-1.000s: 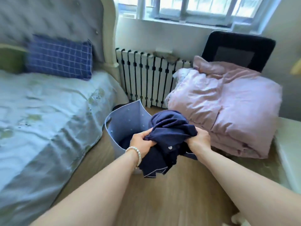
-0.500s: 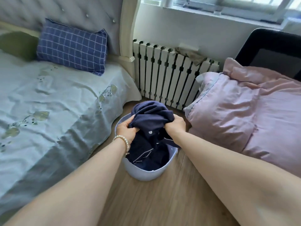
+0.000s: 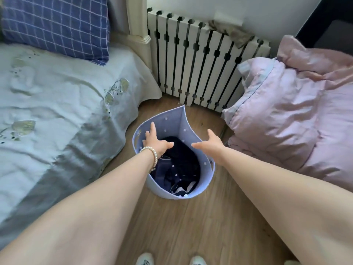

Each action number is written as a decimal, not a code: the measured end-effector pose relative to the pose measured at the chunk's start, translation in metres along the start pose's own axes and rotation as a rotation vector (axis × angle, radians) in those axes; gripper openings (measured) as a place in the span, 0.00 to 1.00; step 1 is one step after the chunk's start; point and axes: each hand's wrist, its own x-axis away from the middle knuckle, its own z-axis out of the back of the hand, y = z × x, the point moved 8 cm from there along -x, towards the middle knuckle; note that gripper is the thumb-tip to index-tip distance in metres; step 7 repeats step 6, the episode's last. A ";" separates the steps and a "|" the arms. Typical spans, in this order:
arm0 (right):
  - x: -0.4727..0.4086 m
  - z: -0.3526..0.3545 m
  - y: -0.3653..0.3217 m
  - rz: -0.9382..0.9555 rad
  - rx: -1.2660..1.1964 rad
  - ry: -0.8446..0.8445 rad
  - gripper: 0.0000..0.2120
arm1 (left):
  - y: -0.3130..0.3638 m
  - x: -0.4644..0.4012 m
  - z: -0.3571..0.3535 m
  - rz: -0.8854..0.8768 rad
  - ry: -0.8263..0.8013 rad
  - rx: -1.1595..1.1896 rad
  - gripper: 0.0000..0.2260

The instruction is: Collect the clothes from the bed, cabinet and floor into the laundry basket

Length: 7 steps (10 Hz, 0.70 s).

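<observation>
A pale blue dotted laundry basket (image 3: 179, 121) stands on the wooden floor between the bed and a pink duvet. Dark navy clothes (image 3: 181, 167) lie inside it, with a bit of white trim showing at the front. My left hand (image 3: 155, 140), with a pearl bracelet on the wrist, hovers over the basket's left rim with fingers spread and holds nothing. My right hand (image 3: 209, 143) is open above the right rim, also empty.
The bed (image 3: 57, 111) with a light blue sheet and a blue checked pillow (image 3: 57, 25) fills the left. A white radiator (image 3: 200, 60) with a cloth draped on top stands behind the basket. A folded pink duvet (image 3: 296, 111) lies at the right. My shoes (image 3: 145, 260) show at the bottom.
Both hands held the navy garment above the basket, lowered it in, and have now let go. The garment lies in the basket and the hands are open.
</observation>
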 end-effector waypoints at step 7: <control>0.084 0.046 -0.080 0.143 -0.061 0.174 0.42 | 0.103 0.068 0.077 -0.261 -0.069 -0.026 0.43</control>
